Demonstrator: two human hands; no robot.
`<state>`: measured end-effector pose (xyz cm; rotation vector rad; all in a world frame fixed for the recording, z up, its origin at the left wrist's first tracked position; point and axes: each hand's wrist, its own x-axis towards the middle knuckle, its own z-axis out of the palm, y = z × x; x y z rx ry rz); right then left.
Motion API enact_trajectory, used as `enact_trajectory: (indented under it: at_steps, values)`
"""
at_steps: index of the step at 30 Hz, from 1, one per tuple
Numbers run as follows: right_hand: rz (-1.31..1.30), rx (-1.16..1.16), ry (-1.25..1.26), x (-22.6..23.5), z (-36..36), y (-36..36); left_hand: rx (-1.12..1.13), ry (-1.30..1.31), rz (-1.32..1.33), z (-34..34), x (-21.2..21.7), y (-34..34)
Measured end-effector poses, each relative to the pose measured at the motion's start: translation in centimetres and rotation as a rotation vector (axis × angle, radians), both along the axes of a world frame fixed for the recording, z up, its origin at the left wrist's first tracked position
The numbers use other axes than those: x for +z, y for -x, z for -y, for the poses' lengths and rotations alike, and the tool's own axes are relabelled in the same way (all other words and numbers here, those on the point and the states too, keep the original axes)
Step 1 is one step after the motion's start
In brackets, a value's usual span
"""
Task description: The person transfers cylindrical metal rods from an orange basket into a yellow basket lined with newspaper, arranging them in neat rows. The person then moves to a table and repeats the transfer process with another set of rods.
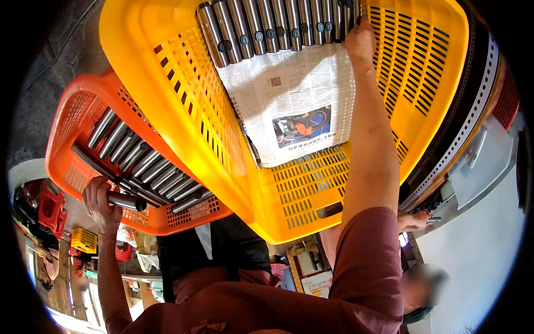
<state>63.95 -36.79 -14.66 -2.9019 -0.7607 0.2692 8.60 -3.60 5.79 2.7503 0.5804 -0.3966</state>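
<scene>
Two crates point(167, 67) of steel rods — one rod point(127, 201) is clenched in the left hand point(99, 201) over the orange crate point(72, 111); right hand point(360, 40) rests loosely against the yellow crate's row point(278, 25), paper-lined point(289, 100) for cushioning.

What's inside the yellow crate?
Yellow crate: a row of steel tubes lying on a newspaper sheet, right hand at the row's end. Anything beneath the paper is hidden.

Single head-worn fisheye view, looking steeply down, close. Yellow crate point(183, 111) fills 12 o'clock, orange crate point(67, 117) at 9; forearms enter from 6. Edges bend near rim.
</scene>
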Motion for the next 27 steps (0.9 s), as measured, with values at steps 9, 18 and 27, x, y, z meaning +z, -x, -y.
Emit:
enact_trajectory:
  at_steps: [9, 18, 27]
  values:
    - [0.192, 0.169, 0.075, -4.6, 4.1, -3.7, -0.054, -0.008, 0.071, -0.4, -0.5, -0.3]
    - [-0.192, -0.438, -1.139, 16.6, -7.5, 18.1, -0.019, 0.066, 0.078, -0.4, 0.5, 0.9]
    - [-0.699, 0.652, -0.427, 26.2, -18.1, 39.1, -0.057, 0.136, 0.181, -1.1, 0.6, 1.9]
